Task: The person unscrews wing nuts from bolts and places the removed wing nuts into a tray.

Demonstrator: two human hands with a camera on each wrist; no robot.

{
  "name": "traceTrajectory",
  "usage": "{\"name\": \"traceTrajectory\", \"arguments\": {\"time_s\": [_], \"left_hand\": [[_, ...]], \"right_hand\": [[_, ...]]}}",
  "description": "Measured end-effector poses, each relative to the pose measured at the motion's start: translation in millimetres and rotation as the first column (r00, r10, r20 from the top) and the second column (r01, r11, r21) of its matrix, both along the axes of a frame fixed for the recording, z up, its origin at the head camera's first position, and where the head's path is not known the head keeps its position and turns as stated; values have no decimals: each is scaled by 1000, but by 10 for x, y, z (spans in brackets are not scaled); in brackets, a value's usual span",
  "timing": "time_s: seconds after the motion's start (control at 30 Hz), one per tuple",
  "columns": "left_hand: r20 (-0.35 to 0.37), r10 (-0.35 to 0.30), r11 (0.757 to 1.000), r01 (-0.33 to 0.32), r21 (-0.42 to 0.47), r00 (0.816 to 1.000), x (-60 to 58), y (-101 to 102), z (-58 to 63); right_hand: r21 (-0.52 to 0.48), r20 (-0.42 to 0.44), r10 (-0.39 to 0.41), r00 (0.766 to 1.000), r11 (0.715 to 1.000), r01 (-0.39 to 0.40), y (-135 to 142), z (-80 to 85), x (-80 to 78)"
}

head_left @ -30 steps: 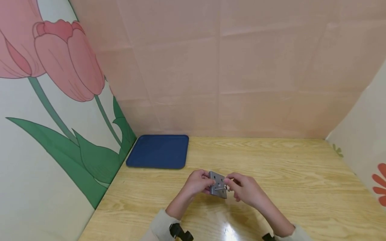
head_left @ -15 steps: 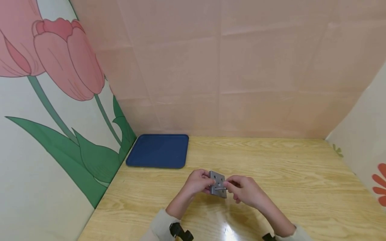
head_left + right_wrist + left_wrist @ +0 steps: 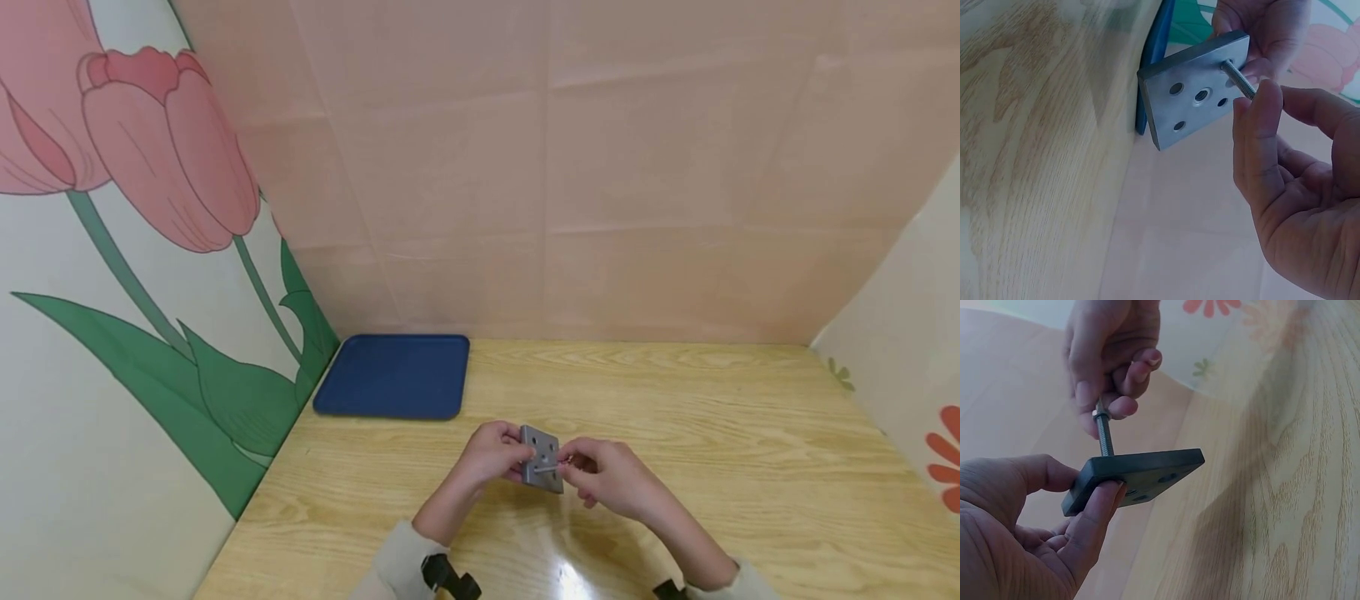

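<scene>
In the head view my left hand grips a square grey metal plate by its left edge, thumb on the near face. Several holes run through the plate, as the right wrist view shows. A threaded bolt sticks straight out of a hole near one corner. My right hand pinches the bolt's free end between thumb and fingers. At those fingertips the left wrist view shows a small nut around the bolt, partly hidden by the fingers. The plate is held up above the table.
A blue tray lies at the back left of the wood-grain table. Behind it rises a pinkish-brown covered wall. A tulip-printed panel borders the left side, and a pale panel the right.
The right fingers shift around the bolt's end, covering the nut that showed there a second ago; that hand sits slightly lower. My left hand and the plate stay nearly still.
</scene>
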State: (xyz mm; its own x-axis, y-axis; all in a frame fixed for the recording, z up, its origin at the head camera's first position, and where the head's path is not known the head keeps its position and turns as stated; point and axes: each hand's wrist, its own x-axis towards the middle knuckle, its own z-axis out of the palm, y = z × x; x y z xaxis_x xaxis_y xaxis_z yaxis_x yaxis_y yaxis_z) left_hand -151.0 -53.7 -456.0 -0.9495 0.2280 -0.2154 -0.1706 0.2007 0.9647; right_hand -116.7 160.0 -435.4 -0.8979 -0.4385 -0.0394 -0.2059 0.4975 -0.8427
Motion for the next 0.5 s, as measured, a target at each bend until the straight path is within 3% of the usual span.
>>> {"name": "traceTrajectory", "arguments": {"time_s": [0.27, 0.5], "left_hand": [[-1, 5, 1000, -5, -6, 1000, 1, 1, 3], [1, 4, 1000, -4, -7, 1000, -9, -6, 1]], "right_hand": [[-5, -82, 33, 996, 999, -34, -6, -44, -22], [0, -100, 41, 994, 999, -41, -13, -38, -33]]}}
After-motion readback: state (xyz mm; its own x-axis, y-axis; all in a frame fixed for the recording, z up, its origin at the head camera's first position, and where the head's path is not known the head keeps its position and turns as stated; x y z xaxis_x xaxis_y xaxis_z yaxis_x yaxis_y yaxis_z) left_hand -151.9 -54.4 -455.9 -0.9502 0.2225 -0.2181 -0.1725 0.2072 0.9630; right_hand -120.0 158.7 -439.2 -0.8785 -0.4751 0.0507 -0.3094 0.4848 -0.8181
